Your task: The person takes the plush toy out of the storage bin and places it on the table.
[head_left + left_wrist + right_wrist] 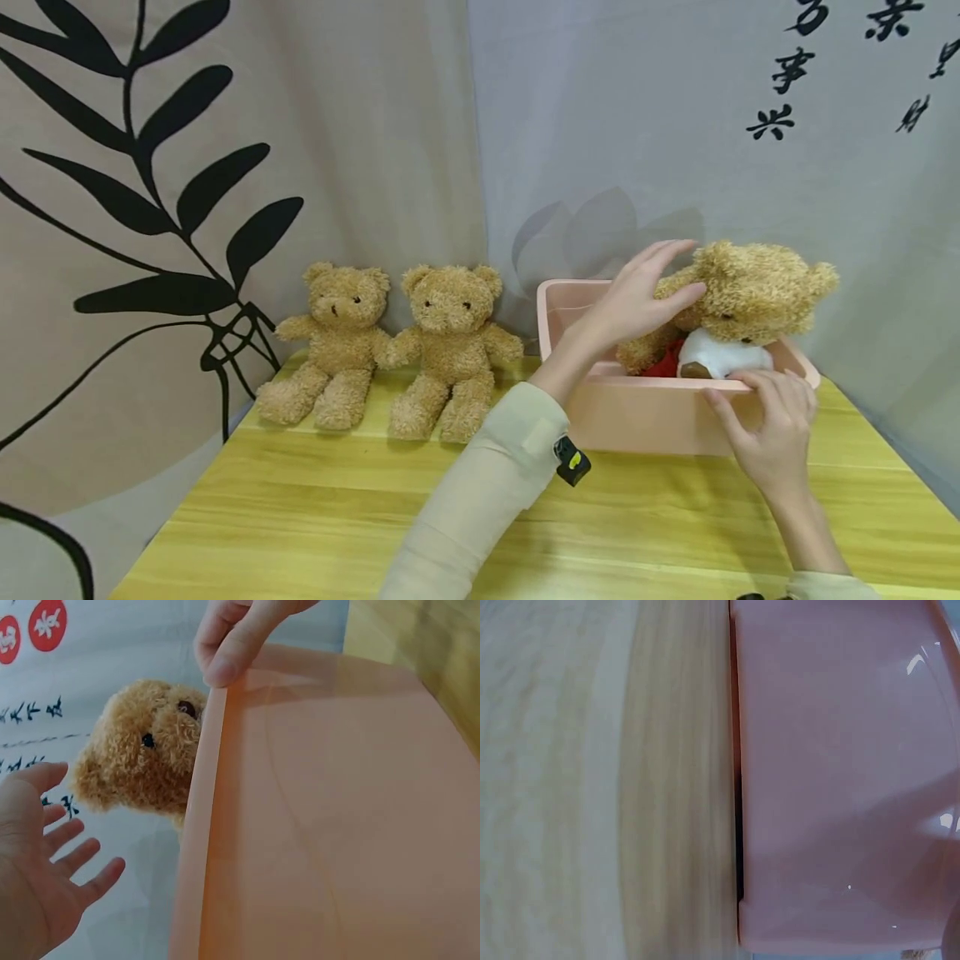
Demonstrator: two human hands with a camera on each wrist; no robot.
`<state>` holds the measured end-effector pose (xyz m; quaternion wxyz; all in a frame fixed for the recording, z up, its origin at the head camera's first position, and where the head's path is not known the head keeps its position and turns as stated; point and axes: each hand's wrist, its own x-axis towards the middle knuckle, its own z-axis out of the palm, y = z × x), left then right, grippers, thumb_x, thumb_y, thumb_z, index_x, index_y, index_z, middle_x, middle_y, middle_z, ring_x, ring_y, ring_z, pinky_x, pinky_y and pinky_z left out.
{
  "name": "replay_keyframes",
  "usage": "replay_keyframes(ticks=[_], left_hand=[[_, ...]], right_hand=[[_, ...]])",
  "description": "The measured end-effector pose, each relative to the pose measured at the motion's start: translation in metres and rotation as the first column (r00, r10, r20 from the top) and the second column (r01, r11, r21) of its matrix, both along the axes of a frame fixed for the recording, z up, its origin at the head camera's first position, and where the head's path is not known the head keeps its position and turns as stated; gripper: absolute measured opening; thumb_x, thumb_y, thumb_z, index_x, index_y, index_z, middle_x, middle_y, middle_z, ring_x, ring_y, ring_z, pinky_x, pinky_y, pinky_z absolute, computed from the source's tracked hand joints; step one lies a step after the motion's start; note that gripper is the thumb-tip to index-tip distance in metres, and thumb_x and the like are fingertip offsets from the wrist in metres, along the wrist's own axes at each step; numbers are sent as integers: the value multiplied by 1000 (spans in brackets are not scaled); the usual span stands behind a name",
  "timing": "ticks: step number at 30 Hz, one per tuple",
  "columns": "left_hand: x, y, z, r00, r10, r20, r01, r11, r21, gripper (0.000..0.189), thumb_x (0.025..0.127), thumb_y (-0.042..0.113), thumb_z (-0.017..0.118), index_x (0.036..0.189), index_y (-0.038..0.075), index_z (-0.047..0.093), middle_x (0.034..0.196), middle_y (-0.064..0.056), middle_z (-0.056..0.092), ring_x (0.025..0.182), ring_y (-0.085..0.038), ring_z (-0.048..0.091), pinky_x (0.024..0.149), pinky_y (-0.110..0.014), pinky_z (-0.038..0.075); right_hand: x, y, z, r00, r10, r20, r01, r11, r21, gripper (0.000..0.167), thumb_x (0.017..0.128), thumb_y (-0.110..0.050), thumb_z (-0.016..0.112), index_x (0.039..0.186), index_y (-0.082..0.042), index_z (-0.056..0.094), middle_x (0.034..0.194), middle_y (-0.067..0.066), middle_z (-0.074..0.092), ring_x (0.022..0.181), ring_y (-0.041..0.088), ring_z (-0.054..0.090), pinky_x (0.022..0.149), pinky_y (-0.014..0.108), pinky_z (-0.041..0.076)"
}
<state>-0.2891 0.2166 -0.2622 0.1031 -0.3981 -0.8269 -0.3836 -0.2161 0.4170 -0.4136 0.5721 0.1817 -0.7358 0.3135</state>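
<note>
A teddy bear (757, 292) with curly light-brown fur sits in a pink plastic bin (645, 417), its head tilted forward above the rim. White cloth (723, 354) and red cloth (666, 360) show below its head, with more brown fur beside them. My left hand (645, 292) is beside the head, fingers spread and straight; in the left wrist view the left hand (45, 862) stands apart from the bear (146, 746). At the bin's front rim my right hand (776, 417) grips the edge, fingers over it and thumb outside.
Two tan teddy bears, one on the left (341, 342) and one nearer the bin (452, 350), sit side by side against the curtain (390, 125) at the back of the wooden table (322, 517). The table's right edge lies just beyond the bin.
</note>
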Motion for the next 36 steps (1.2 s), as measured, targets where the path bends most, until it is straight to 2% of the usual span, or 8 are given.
replay_keyframes(ticks=[6, 9, 13, 18, 21, 24, 29, 36], left_hand=[[-6, 17, 5, 998, -61, -22, 60, 997, -44, 64, 105, 39, 52, 161, 22, 27, 165, 6, 25, 148, -5, 19, 120, -30, 17], [-8, 22, 4, 997, -70, -19, 70, 997, -41, 62, 105, 39, 52, 160, 23, 29, 164, 6, 29, 148, -4, 21, 119, -27, 18], [-8, 26, -3, 999, -23, -32, 22, 1000, -21, 55, 104, 39, 55, 154, 22, 43, 153, 4, 46, 140, -3, 37, 112, -18, 29], [-7, 29, -8, 991, 46, -124, -42, 999, 33, 35, 100, 32, 64, 131, 16, 64, 134, 2, 60, 126, -4, 52, 103, -12, 35], [-6, 32, -7, 983, 70, -171, -60, 996, 63, 22, 101, 25, 64, 119, 13, 68, 125, 1, 65, 117, -6, 58, 97, -10, 39], [-4, 35, -6, 984, 84, -156, -67, 992, 110, 17, 103, 19, 59, 116, 9, 65, 116, -1, 68, 99, -5, 62, 87, -9, 43], [2, 33, -1, 985, 104, -138, -69, 970, 234, 15, 105, 12, 54, 115, 3, 59, 99, -4, 66, 66, -6, 52, 66, -10, 42], [7, 19, 11, 978, 144, -149, -80, 925, 372, 13, 104, 8, 55, 112, -1, 59, 94, -9, 66, 79, -10, 60, 72, -7, 44]], right_hand=[[-1, 2, 0, 1000, -1, -11, 1, 1000, 15, 74, 90, -64, 64, 90, 10, 68, 90, 25, 65, 92, 39, 52, 109, 41, 26], [-1, 1, -1, 1000, 1, -5, -1, 1000, 20, 73, 90, -64, 64, 90, 9, 68, 90, 24, 65, 92, 40, 52, 110, 41, 26], [-1, 2, -1, 1000, 4, 0, -4, 1000, 23, 73, 90, -64, 64, 91, 10, 68, 91, 25, 65, 92, 40, 52, 109, 41, 25], [-1, 2, 1, 1000, 5, 3, -5, 1000, 19, 73, 90, -63, 64, 91, 9, 68, 90, 25, 65, 92, 41, 52, 109, 40, 25], [0, 1, 2, 1000, 1, 4, -2, 1000, 15, 73, 90, -63, 64, 90, 9, 68, 89, 25, 65, 92, 40, 52, 109, 41, 25], [2, 0, 4, 1000, -3, -1, 3, 1000, 14, 73, 90, -63, 64, 89, 10, 68, 88, 25, 65, 90, 40, 52, 109, 42, 25], [4, -4, 6, 1000, -3, -18, 3, 1000, 6, 72, 90, -62, 64, 88, 10, 68, 88, 25, 65, 92, 42, 52, 108, 42, 26], [4, -2, 5, 1000, 1, -6, -1, 1000, 7, 72, 90, -62, 65, 89, 10, 68, 90, 25, 65, 95, 44, 52, 108, 41, 25]])
